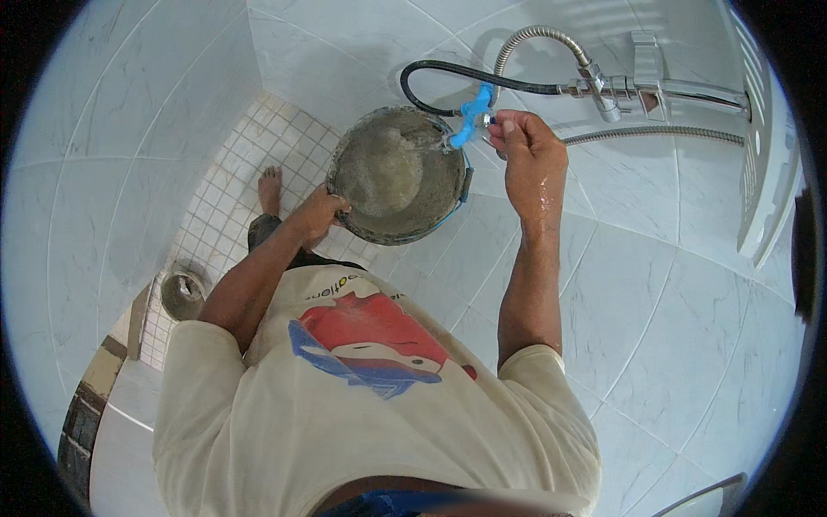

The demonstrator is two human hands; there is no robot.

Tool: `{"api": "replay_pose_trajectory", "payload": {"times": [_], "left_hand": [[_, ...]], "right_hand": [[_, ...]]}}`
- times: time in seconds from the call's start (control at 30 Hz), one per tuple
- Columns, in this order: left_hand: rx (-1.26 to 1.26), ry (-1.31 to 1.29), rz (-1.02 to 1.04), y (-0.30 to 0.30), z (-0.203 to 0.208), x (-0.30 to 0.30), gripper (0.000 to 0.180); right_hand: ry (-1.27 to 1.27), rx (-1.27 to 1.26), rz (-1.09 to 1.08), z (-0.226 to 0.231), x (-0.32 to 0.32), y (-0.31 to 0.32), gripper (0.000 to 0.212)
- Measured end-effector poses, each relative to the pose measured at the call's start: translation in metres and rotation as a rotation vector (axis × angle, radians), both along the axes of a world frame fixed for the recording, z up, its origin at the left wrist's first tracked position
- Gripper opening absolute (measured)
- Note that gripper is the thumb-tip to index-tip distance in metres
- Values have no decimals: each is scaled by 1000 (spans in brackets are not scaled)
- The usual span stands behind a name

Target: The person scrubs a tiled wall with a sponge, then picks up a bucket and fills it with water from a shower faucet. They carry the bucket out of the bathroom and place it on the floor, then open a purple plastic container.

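My left hand (320,215) is closed on the near left rim of a round bucket (340,185), its wall crusted with grey cement. Cloudy water (392,177) stands inside, with a pale foamy patch. A blue plastic tap (468,121) reaches over the bucket's right rim, and water appears to run from its spout. At the tap's right end, the thumb and fingers of my right hand (532,148) pinch its handle, which they partly hide. Drops of water wet my right wrist. The bucket's blue-and-dark handle (466,185) hangs along its right side.
A black hose (478,75) and a ribbed metal hose (541,32) loop between the tap and a chrome mixer (599,86). A white slatted shelf (758,146) juts out at right. Another small bucket (183,295) stands on the tiled floor (226,194) at left, near my bare foot (270,189).
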State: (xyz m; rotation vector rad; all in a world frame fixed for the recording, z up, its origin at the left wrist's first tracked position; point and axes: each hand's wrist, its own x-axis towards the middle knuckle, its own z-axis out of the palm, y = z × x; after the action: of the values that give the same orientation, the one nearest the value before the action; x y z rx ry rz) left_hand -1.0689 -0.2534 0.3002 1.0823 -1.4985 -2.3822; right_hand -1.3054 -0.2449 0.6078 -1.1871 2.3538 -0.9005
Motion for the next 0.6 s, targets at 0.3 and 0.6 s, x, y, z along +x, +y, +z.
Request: {"api": "replay_pose_trajectory", "payload": {"times": [0.3,0.6], "left_hand": [[349,81,181,-8,18,-15,39],[527,107,313,-11,23,-21,29]], "right_hand": [[573,90,139,2,-1,17,15],[584,177,82,-13,-2,28,15]]}}
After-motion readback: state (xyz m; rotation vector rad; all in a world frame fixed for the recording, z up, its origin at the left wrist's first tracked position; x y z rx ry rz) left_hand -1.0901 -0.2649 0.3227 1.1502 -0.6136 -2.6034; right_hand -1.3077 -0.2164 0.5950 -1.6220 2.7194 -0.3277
